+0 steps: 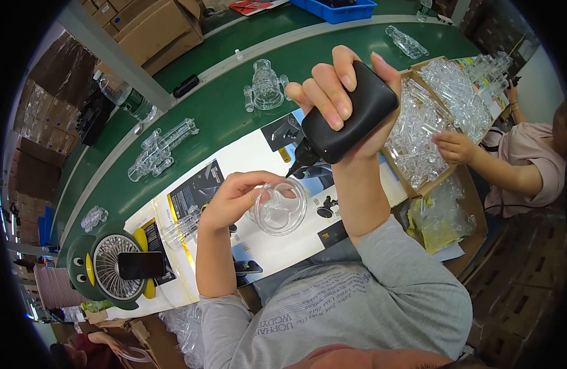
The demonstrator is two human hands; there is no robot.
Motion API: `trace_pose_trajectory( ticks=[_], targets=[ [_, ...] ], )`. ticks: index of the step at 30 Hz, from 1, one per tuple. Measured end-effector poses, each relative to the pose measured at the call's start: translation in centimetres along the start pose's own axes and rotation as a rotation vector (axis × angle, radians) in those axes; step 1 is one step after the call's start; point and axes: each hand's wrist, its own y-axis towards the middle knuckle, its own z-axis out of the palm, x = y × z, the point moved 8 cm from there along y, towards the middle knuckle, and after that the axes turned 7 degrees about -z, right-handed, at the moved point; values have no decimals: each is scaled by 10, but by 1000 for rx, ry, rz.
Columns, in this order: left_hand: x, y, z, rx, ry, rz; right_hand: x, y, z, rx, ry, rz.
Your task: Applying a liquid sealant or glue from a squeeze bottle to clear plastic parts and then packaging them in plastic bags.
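My right hand (328,92) is raised and wrapped round a black squeeze bottle (360,120), tilted nozzle-down. Its thin black nozzle (302,156) points at the upper rim of a clear round cup-like piece (282,216); whether the tip touches the rim I cannot tell. My left hand (231,200) grips that clear piece at its left side, with thumb and fingers closed on it. Through its round mouth, curved inner forms show. Beneath both hands lies a printed poster sheet (259,160) on the green table (222,101).
Clear assembled pieces stand at the back (268,89) and left (160,150). A penguin-shaped fan (105,273) with a phone (142,265) is at the left, a water bottle (125,95) behind. Boxes of clear tubes (416,135) sit at the right, where another person's hand (454,147) reaches in.
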Motion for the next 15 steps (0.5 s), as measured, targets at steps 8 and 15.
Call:
trace_pose_trajectory(
  ticks=[8,15],
  targets=[
    [1,0,8,102,50,-42,-11,-2,4,-4,34,53],
    [1,3,11,118,145,-35,-17,-4,8,9,48,95]
  ],
)
